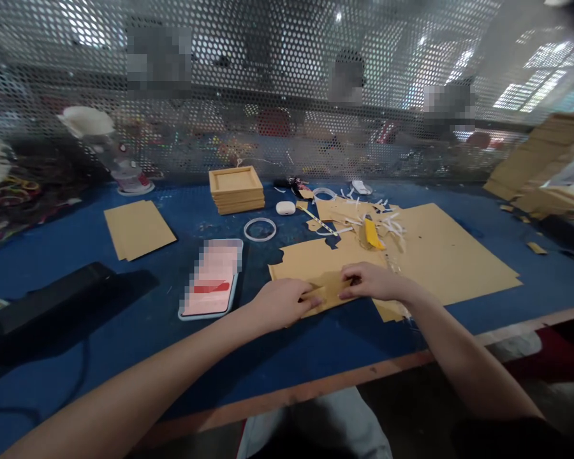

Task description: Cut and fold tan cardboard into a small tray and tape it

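Observation:
My left hand (280, 303) and my right hand (370, 282) meet over a small tan cardboard piece (326, 290), each pinching one end of it. It lies on a larger torn cardboard sheet (310, 262) on the blue table (316, 350). Just beyond my right hand a yellow utility knife (373, 234) rests among white paper strips (387, 223). A big cardboard sheet (449, 255) spreads out to the right of my hands.
A phone (213, 278) lies left of my hands, a tape ring (259, 229) and white earbud case (286, 208) behind. Stacked wooden frames (236, 189) stand at the back, cardboard sheets (138, 228) at left, a black device (48, 303) at far left, cardboard stacks (545, 166) at right.

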Demonstrator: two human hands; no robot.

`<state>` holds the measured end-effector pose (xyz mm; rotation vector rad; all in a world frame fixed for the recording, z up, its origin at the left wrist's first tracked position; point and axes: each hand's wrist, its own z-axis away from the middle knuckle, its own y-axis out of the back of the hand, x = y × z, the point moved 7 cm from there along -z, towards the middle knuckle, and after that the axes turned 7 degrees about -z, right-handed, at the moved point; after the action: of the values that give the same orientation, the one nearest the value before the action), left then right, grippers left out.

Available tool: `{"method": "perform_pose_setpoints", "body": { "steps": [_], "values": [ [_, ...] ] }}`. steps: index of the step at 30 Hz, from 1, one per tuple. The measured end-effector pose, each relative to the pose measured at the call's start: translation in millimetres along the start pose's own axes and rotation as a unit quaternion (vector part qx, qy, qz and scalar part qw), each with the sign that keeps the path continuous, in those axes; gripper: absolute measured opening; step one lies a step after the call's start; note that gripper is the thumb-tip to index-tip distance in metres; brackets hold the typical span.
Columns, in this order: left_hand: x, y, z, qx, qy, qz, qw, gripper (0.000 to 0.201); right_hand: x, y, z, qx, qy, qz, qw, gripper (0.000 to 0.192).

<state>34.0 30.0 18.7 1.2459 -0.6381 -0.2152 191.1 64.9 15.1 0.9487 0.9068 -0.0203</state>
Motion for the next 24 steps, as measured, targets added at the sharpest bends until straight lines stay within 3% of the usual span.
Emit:
{"method": "perform_pose_setpoints", "body": {
  "steps": [10, 20, 24],
  "values": [
    [-1, -4.9, -1, -0.013, 0.015, -0.037, 0.999, 0.036, -6, -3, 0, -0.011, 0.025, 0.023, 0.999, 0.028],
    [4, -8.3, 4, 0.038, -0.039, -0.099, 0.994, 0.036, -8, -7, 2, -0.015, 0.033, 0.056, 0.998, 0.031],
    [4, -10.5, 3, 0.032, -0.044, -0.103, 0.993, 0.037, -10, -8, 5, -0.006, 0.048, 0.091, 0.995, 0.029]
  ]
}}
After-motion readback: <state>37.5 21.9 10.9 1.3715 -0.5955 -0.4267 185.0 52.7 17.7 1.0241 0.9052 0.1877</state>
